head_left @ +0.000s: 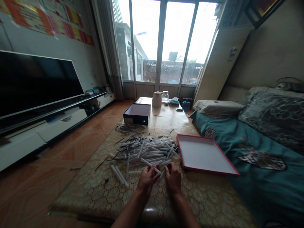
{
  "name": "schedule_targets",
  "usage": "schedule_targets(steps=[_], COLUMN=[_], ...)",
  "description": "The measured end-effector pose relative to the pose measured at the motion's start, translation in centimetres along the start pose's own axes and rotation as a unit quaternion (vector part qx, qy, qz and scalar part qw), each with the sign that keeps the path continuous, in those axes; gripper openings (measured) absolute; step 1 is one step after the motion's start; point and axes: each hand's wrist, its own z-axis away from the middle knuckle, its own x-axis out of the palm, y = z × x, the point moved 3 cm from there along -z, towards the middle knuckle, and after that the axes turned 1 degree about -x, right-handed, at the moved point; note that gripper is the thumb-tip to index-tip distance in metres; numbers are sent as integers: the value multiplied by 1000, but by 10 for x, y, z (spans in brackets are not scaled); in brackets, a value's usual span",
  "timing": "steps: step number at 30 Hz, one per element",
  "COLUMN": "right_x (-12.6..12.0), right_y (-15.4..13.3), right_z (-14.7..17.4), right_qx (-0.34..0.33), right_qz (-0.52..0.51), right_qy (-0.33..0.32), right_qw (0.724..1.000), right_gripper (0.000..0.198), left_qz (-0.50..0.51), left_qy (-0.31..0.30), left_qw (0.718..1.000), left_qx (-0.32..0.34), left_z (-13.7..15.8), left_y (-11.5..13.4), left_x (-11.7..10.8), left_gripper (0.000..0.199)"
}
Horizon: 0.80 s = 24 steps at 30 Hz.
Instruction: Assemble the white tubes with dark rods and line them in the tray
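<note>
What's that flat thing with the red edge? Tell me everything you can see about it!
It's a shallow, four-sided tray, perhaps a box lid, with low red sides and a pale, plain inside. It looks like cardboard. It lies open side up on the patterned table, right of the pile of white sticks, set slantwise in this view. Its right side seems to reach past the table's edge. The right hand is near its closest left corner, but isn't holding it.

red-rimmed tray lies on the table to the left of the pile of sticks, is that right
No, the side is wrong: the head view shows the red-rimmed tray on the table to the right of the pile of sticks.
</note>
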Motion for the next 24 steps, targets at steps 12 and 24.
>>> schedule_targets(steps=[12,24], right_x=[2,6], right_y=[-22,-41], right_z=[14,26], right_qx=[75,62], right_qz=[-371,-400], right_qy=[-54,-123], right_qw=[924,906], right_gripper=[24,19], left_qz=[126,79], left_qy=[32,-43], left_qw=[990,992], left_qx=[57,84], left_z=[19,19], left_y=[12,9], left_x=[-24,-20], left_gripper=[9,24])
